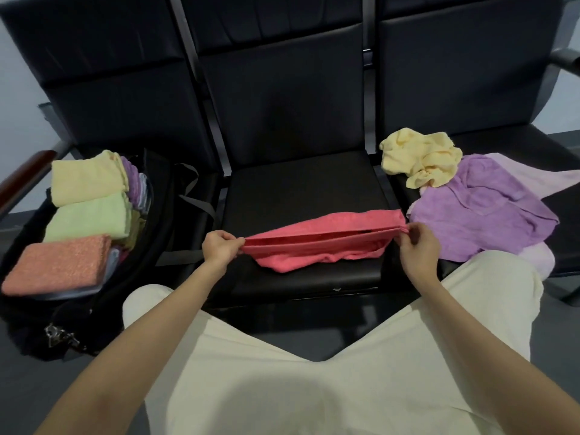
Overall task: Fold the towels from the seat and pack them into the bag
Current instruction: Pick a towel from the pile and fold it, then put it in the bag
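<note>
A towel lay stretched across the front of the middle seat, the left hand at its left end and the right hand at its right end. The bag stood on the seat to the left, folded towels packed inside. Loose towels lay heaped on the right seat.

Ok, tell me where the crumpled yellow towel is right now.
In the head view the crumpled yellow towel lies on the right-hand seat, at the back of the heap, partly on the purple towel and right of the empty middle seat.
</note>
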Demonstrator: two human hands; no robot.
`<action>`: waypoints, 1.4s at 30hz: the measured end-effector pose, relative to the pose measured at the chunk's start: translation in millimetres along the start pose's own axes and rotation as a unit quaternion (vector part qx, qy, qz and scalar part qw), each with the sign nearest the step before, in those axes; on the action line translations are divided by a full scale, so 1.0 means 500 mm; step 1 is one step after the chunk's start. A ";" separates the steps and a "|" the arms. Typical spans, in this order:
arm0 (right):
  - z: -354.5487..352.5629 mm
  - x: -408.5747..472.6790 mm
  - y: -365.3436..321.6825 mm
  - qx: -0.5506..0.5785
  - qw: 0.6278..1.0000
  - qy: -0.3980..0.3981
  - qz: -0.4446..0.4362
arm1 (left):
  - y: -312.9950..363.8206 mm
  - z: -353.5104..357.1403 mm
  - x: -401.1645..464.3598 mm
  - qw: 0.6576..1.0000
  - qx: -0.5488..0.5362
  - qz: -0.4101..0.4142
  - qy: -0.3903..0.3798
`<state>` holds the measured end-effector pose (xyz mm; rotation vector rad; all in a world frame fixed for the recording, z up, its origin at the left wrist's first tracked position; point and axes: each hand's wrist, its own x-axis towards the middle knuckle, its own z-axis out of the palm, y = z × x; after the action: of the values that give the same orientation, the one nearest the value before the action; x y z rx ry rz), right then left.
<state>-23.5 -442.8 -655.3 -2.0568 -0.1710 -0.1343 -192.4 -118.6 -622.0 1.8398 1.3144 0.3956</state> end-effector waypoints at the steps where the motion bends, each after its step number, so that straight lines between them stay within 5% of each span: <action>1: -0.004 0.003 -0.010 0.004 1.000 0.012 -0.009 | 0.007 -0.005 -0.006 0.999 -0.043 -0.021 0.001; 5: -0.023 0.005 -0.102 0.054 0.995 0.070 -0.048 | 0.061 -0.039 -0.030 0.975 -0.180 0.017 0.125; 10: -0.038 0.002 -0.255 0.270 0.955 0.118 -0.047 | 0.181 -0.090 -0.076 0.893 -0.343 0.138 0.257; 19: -0.058 -0.003 -0.395 0.443 0.862 0.221 -0.109 | 0.307 -0.177 -0.137 0.755 -0.446 0.272 0.397; 22: -0.039 0.018 -0.398 0.429 0.882 0.182 -0.076 | 0.312 -0.184 -0.115 0.774 -0.442 0.238 0.385; 27: 0.029 0.086 -0.362 0.368 0.921 0.124 -0.003 | 0.291 -0.163 -0.024 0.873 -0.351 0.151 0.302; 30: 0.045 0.152 -0.355 0.312 0.943 0.107 0.032 | 0.314 -0.165 0.018 0.918 -0.233 0.183 0.265; 42: 0.018 0.280 -0.432 0.315 0.943 0.092 -0.050 | 0.458 -0.188 0.072 0.903 -0.205 0.289 0.244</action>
<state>76.0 -325.1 -448.7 -1.3888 -0.1750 -0.2921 -94.8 -72.4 -396.5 1.7844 0.8511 1.4160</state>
